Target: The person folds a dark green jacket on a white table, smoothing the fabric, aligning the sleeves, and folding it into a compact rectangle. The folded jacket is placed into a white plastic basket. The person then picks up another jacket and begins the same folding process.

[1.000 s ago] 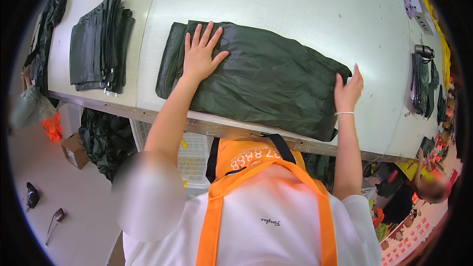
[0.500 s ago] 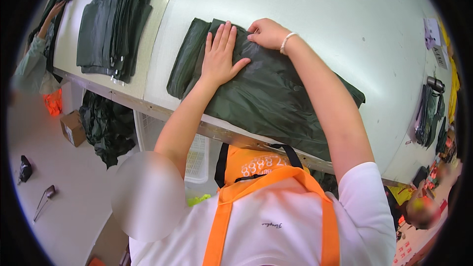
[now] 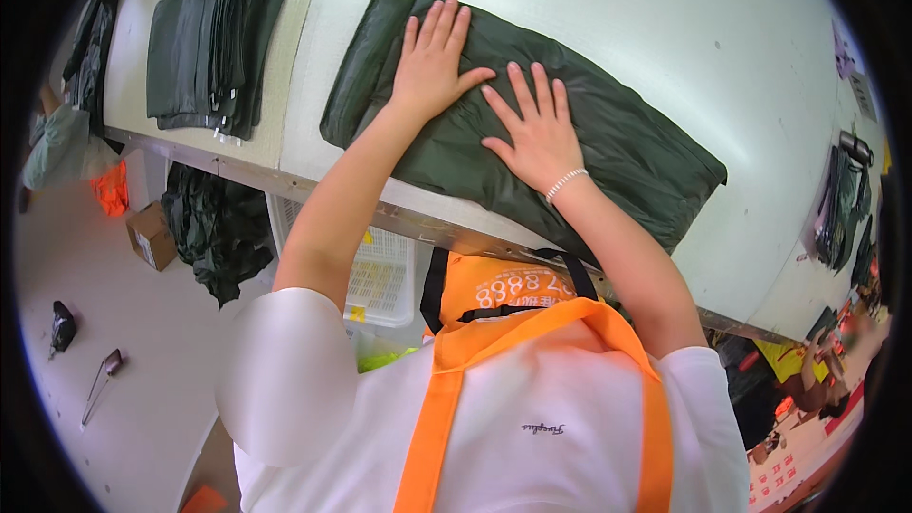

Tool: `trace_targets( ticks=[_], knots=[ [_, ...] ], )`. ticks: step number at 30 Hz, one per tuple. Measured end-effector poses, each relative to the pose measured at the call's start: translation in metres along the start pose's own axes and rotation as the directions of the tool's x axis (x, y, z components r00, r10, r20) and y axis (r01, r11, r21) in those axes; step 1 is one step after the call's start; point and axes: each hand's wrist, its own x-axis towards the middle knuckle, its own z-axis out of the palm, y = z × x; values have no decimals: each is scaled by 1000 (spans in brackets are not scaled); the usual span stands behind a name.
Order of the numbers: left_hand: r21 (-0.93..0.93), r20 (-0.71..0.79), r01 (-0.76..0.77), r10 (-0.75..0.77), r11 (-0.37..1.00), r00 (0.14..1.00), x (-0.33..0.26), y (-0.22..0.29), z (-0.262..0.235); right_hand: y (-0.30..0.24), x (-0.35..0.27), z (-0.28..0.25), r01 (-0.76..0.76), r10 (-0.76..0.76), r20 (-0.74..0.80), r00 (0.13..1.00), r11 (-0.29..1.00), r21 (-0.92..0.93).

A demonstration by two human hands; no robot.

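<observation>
A dark green folded garment [image 3: 617, 142] of thin, slightly shiny fabric lies across the pale table in front of me. A narrower folded strip of the same green stuff shows at its left end. My left hand [image 3: 432, 66] rests flat on the left part of the garment, fingers stretched toward its far edge. On the middle of the cloth lies my right hand [image 3: 539, 138], palm down with fingers spread, a light bracelet at its wrist. Neither hand grips anything. The fabric under both palms is hidden.
A stack of folded dark green pieces [image 3: 209, 47] lies left on the table [image 3: 760, 66]. Below the edge are a white plastic basket [image 3: 389, 275], hanging green cloth [image 3: 214, 228] and a cardboard box [image 3: 152, 233]. Another person's sleeve [image 3: 59, 147] is at far left.
My right hand has let go of the garment's far edge and come back nearer, now flat. The far side now lies spread out rightward. My left hand stays flat on the left part.
</observation>
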Motion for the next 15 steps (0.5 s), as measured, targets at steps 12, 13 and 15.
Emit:
trace_targets(
  ticks=[12,13,15],
  knots=[
    [122,155,71,-90,990,984,-74,28,-20,40,-54,-63,71,16,-353,935,970,234],
    [123,150,67,-85,990,985,-74,24,-21,45,-72,-73,-32,99,-392,915,984,175],
    [123,147,51,-69,991,987,-74,19,-22,64,-118,-54,-318,292,-220,931,943,-94]
  ],
)
